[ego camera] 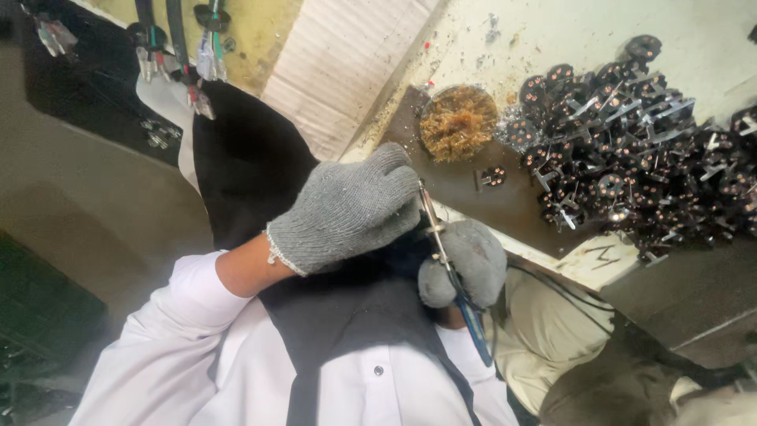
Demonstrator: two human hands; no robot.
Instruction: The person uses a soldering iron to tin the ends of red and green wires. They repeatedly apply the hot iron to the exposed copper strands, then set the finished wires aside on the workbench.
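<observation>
The person wears grey knitted gloves on both hands. The left hand [347, 209] is curled, with its fingertips bunched at the top end of a thin metal soldering tool with a blue handle [453, 280]. It looks like the fingers pinch something very small there, but the glove hides it, so I cannot tell what. The right hand [465, 264] is closed around the tool, lower down. It holds the tool like a pen, maybe to keep the tip steady. The tip points up toward the dark brown flat metal work plate [465, 185].

The tool and both hands sit just below the near edge of that plate, close to the person's chest.

On the plate, near its far corner, sits a round pad of brown wire wool [457, 122]. One small black round part [493, 177] lies alone on the plate, near the tool tip. To the right of the plate is a big heap of small black round parts with silver metal tabs [631, 150], spilling onto the plate's edge. A thin dark cable [552, 288] runs below the plate.

The heap crowds the right side of the plate. The left hand covers the tool tip.
</observation>
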